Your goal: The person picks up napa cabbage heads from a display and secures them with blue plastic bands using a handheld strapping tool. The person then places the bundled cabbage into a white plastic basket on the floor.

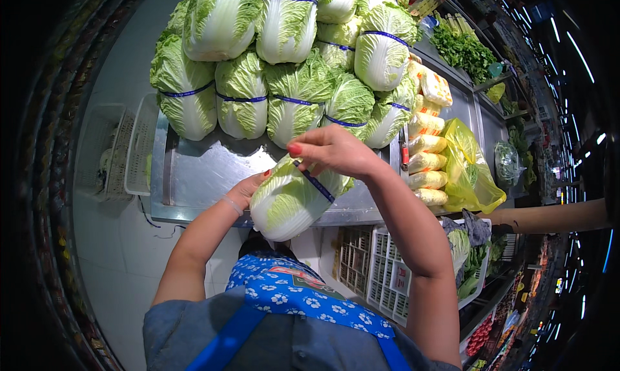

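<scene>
A napa cabbage [286,206] is tilted over the front edge of the stainless-steel table [198,177], its white base towards me. My left hand [248,189] holds it from the left side. A dark blue band [317,187] crosses the cabbage. Over its upper end is my right hand [339,150], thumb and fingers drawn close together with fingertips at the band. Whether they pinch the band cannot be made out. Behind both hands, more napa cabbages [293,107] stand stacked in rows, most with the same kind of band.
Several yellow-white wrapped packages [427,162] line the table's right side beside a yellow plastic bag [467,167]. A red-handled tool [405,153] lies near them. White plastic crates [387,274] stand below right, and plastic baskets [143,148] at left. Another person's arm [557,217] reaches in from the right.
</scene>
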The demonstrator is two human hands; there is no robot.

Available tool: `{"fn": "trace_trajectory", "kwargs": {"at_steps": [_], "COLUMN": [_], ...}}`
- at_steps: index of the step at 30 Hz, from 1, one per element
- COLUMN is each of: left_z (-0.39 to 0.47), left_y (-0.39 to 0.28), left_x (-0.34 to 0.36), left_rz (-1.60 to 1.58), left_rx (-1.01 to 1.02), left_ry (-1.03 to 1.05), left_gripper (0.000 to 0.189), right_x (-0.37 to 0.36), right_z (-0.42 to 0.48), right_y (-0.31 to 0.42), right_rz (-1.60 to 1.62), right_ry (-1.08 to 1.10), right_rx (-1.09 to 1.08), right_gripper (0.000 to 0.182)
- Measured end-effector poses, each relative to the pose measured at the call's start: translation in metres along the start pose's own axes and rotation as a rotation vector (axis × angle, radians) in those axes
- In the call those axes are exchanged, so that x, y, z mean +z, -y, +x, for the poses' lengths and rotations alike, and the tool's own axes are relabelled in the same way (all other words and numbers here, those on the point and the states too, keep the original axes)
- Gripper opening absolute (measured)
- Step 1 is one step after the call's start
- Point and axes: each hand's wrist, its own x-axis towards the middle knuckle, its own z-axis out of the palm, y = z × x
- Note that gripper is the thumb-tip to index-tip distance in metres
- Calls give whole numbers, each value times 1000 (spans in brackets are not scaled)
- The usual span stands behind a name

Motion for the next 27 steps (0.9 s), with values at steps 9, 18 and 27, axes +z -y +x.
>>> {"fn": "trace_trajectory", "kwargs": {"at_steps": [9,18,27], "left_z": [10,-11,-51], "left_y": [-3,81,108], "left_x": [28,-3,58], "left_rz": [248,364,842], "left_rx": [-209,-438,-277], "left_ry": [185,-76,89], "left_gripper": [97,64,62], "right_x": [1,124,164], "right_z": [-48,-144,-152], "right_y": [-168,-280,-333], "right_rz": [471,926,1239], "right_ry": [-247,-516,-326], "right_rx": [-172,66,460], "right_gripper": [110,64,56]}}
